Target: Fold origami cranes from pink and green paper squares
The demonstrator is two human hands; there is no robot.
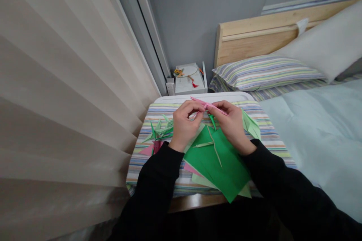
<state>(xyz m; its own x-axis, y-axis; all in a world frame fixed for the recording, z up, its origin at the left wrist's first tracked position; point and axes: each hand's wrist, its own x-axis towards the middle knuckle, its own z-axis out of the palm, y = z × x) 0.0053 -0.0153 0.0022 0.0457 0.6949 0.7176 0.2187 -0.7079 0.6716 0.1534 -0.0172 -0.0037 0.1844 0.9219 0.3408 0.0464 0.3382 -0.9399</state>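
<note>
Both hands are raised over a striped cloth, pinching a narrow folded pink paper piece [209, 105] between their fingers. My left hand [184, 125] grips its left part, and my right hand [229, 125] grips its right part. Below my wrists lies a large green paper sheet [216, 169] with thin creases and paper strips on it. Left of my left hand is a small heap of folded green paper shapes [161, 131], with pink paper [148, 150] beside it. A pale green folded piece [250, 125] lies just right of my right hand.
The papers rest on a striped cloth [271, 135] over a small white-rimmed table. A pleated beige blind [68, 90] fills the left side. To the right are a bed with a pale blue cover [308, 128] and a striped pillow [266, 72]. A white box [189, 79] stands beyond.
</note>
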